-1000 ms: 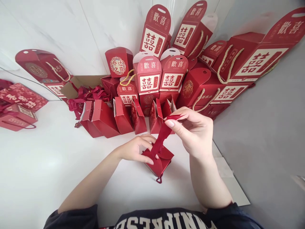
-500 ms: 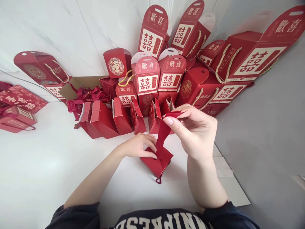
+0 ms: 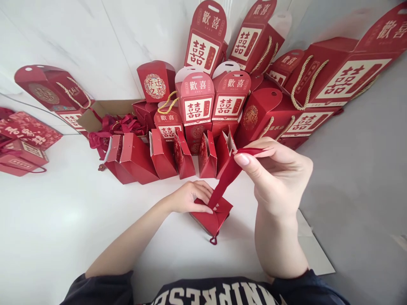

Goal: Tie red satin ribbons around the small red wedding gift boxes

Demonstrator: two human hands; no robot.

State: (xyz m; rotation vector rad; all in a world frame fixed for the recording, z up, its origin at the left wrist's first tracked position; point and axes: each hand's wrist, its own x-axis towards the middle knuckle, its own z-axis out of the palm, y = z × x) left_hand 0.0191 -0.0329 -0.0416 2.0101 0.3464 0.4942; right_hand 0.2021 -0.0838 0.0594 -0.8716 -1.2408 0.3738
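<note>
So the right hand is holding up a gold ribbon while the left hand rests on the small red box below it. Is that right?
Not quite: the ribbon is red, not gold, as the head view shows. The right hand does hold it up, and the left hand does rest on the small red box below it.

歡喜/囍 on red boxes [image 3: 203, 38], 乔迁之喜 on ctr-left box [image 3: 155, 82], white ltrs on shirt [image 3: 203, 286].

White tabletop [image 3: 70, 220]: small red box [image 3: 208, 221], row of red cartons [image 3: 139, 161] behind, ribbon-filled cardboard box [image 3: 90, 123], stacked gift boxes [image 3: 265, 116].
</note>
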